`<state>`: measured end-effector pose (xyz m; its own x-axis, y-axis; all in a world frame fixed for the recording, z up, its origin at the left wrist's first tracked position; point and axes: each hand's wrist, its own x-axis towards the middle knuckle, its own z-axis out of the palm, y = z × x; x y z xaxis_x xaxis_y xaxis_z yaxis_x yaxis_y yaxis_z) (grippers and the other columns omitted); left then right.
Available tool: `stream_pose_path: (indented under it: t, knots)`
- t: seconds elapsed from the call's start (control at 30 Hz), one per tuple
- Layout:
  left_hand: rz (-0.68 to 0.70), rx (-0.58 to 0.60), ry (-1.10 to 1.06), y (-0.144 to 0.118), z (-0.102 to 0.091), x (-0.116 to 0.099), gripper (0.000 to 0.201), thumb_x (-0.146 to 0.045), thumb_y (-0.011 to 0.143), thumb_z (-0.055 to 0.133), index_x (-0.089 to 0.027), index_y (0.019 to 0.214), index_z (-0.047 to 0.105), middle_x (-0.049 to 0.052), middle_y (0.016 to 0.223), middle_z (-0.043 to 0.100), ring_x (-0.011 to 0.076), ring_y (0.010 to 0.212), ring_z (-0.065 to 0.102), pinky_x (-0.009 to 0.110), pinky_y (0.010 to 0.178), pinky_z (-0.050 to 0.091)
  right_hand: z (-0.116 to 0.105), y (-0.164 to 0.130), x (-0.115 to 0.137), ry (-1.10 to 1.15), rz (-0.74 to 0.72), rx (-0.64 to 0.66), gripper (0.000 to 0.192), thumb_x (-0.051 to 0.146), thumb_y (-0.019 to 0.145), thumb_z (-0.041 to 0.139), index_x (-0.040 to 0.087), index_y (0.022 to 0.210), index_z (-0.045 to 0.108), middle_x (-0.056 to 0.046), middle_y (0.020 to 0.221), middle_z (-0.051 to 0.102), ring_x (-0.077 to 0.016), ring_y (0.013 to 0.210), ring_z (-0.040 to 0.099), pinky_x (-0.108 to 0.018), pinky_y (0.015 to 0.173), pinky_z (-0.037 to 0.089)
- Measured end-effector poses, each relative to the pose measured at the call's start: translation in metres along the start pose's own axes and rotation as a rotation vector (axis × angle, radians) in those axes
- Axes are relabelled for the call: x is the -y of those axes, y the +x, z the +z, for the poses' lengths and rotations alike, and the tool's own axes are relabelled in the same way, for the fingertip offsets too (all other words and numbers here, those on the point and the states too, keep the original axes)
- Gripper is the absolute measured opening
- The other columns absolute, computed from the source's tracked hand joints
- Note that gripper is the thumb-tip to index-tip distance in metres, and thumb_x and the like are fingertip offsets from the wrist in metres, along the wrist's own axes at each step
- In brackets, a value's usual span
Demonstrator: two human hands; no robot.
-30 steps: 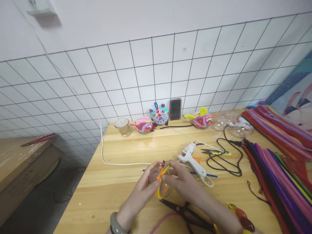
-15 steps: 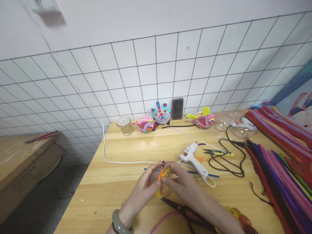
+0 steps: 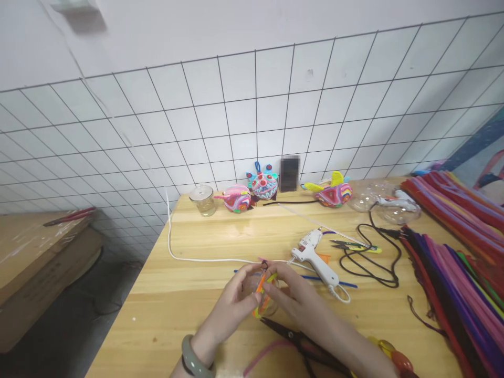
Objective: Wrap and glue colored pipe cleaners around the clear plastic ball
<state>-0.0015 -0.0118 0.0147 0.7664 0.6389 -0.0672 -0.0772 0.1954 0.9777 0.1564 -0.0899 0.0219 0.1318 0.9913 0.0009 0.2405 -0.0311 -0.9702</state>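
Between my two hands, low over the table, is a clear plastic ball [image 3: 272,305] with orange and yellow pipe cleaners [image 3: 260,292] on it. My left hand [image 3: 241,299] grips it from the left, thumb on the orange strip. From the right, my right hand [image 3: 293,291] pinches the yellow strip against the ball. Much of the ball is hidden by my fingers. Black-handled scissors [image 3: 291,334] lie under my right forearm, and a pink pipe cleaner [image 3: 262,357] curves beside them. A white hot glue gun [image 3: 315,257] rests just beyond my right hand.
Decorated pipe-cleaner figures [image 3: 263,185], a lidded glass jar [image 3: 202,200] and a dark phone-like slab [image 3: 289,174] stand along the tiled wall. Yellow snips [image 3: 358,247] and a black cord [image 3: 370,278] lie right of the glue gun. Bundled pipe cleaners [image 3: 452,294] cover the right side.
The view has shifted slightly, so the table's contents appear a little further right. Both hands keep their hold on the ball, with only slight finger movement.
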Motion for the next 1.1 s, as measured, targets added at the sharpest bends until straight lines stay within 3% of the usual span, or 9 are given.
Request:
stream_pose_path:
  t: [0.5, 0.7, 0.8, 0.93, 1.1]
  knots:
    - [0.007, -0.003, -0.013, 0.000, 0.003, -0.002, 0.045, -0.040, 0.079, 0.071, -0.025, 0.120, 0.060, 0.011, 0.135, 0.057, 0.0314, 0.126, 0.050, 0.045, 0.104, 0.040, 0.001, -0.002, 0.002, -0.019, -0.028, -0.012, 0.017, 0.033, 0.091, 0.054, 0.024, 0.098, 0.066, -0.009, 0.118, 0.064, -0.0282, 0.115, 0.056, -0.041, 0.092, 0.048]
    - [0.023, 0.080, -0.077, 0.000, -0.003, 0.000, 0.052, -0.041, 0.082, 0.068, -0.027, 0.130, 0.056, 0.010, 0.146, 0.049, 0.0315, 0.136, 0.041, 0.045, 0.111, 0.032, 0.000, -0.001, 0.003, 0.023, -0.029, -0.013, 0.013, 0.031, 0.091, 0.053, 0.023, 0.091, 0.063, -0.009, 0.111, 0.064, -0.0270, 0.112, 0.056, -0.040, 0.091, 0.048]
    - [-0.007, 0.077, -0.182, 0.001, -0.005, 0.003, 0.049, -0.045, 0.086, 0.062, -0.024, 0.130, 0.056, 0.010, 0.147, 0.047, 0.0323, 0.138, 0.036, 0.045, 0.112, 0.031, 0.000, -0.001, 0.005, 0.078, -0.021, -0.021, 0.011, 0.030, 0.090, 0.054, 0.023, 0.092, 0.063, -0.008, 0.108, 0.063, -0.0262, 0.108, 0.057, -0.040, 0.091, 0.048]
    - [-0.054, 0.029, -0.419, 0.003, -0.005, 0.005, 0.040, -0.040, 0.091, 0.053, -0.022, 0.125, 0.059, 0.012, 0.145, 0.049, 0.0328, 0.137, 0.036, 0.044, 0.101, 0.043, -0.003, 0.001, 0.003, 0.146, 0.020, -0.041, 0.013, 0.034, 0.087, 0.058, 0.022, 0.090, 0.062, -0.008, 0.103, 0.064, -0.0258, 0.099, 0.059, -0.039, 0.086, 0.048]
    - [-0.073, 0.010, -0.588, 0.003, -0.005, -0.003, 0.027, -0.031, 0.090, 0.054, -0.019, 0.113, 0.063, 0.014, 0.138, 0.055, 0.0320, 0.130, 0.045, 0.044, 0.092, 0.048, -0.013, 0.005, -0.003, 0.343, 0.100, -0.043, 0.027, 0.048, 0.081, 0.067, 0.021, 0.086, 0.061, -0.004, 0.087, 0.070, -0.0226, 0.085, 0.064, -0.036, 0.078, 0.049]
